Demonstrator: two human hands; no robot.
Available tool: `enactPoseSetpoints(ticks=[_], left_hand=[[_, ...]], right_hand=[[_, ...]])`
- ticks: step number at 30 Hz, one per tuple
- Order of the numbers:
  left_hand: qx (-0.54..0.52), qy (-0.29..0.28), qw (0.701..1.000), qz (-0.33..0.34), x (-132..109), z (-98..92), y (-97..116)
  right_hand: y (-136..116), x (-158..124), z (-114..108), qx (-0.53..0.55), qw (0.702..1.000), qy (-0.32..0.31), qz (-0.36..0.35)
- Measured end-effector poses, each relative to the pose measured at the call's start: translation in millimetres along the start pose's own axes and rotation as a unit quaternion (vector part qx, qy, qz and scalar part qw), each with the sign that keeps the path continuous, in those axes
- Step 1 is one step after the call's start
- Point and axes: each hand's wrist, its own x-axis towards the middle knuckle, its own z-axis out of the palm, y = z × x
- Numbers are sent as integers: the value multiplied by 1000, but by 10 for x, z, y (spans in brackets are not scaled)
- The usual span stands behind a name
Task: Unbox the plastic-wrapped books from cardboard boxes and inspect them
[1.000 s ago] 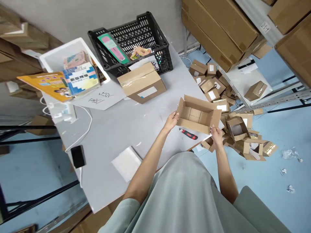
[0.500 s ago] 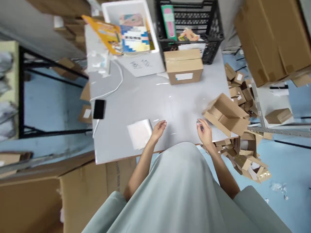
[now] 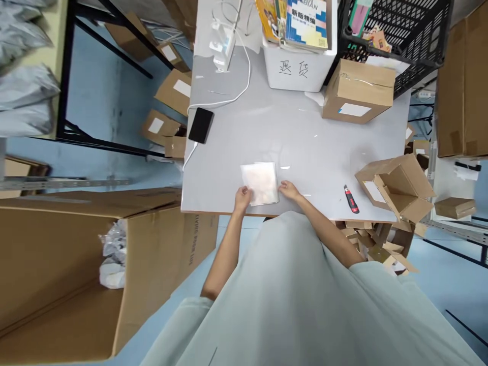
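A thin, pale square packet in clear wrapping (image 3: 261, 183) lies near the table's front edge, between my two hands. My left hand (image 3: 243, 199) has its fingers curled closed at the packet's lower left edge. At the right edge, my right hand (image 3: 290, 190) is closed too, fingertips pinched together against the packet's side. Whether any part of the packet is lifted is hard to tell. A red and black utility knife (image 3: 351, 199) rests on the table to the right, away from both hands.
An open cardboard box (image 3: 404, 173) sits at the table's right edge. Behind stand a closed carton (image 3: 358, 94), a white bin of books (image 3: 301, 71) and a black crate (image 3: 415, 46). A phone (image 3: 201, 125) and power strip (image 3: 224, 48) lie left. A large carton (image 3: 152, 274) stands on the floor.
Both hands have come to the packet; my right hand has moved left and let go of the utility knife, which now lies on the table. The camera view has turned left.
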Motion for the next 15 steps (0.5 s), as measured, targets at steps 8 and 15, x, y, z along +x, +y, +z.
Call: enactPoseSetpoints(ticks=[8, 15], left_hand=[[-43, -109, 992, -48, -5, 191, 62], [-78, -237, 968, -26, -344, 600, 360]], right_hand=[[84, -67, 23, 122, 992, 34, 11], [389, -805, -648, 254, 965, 57, -30]])
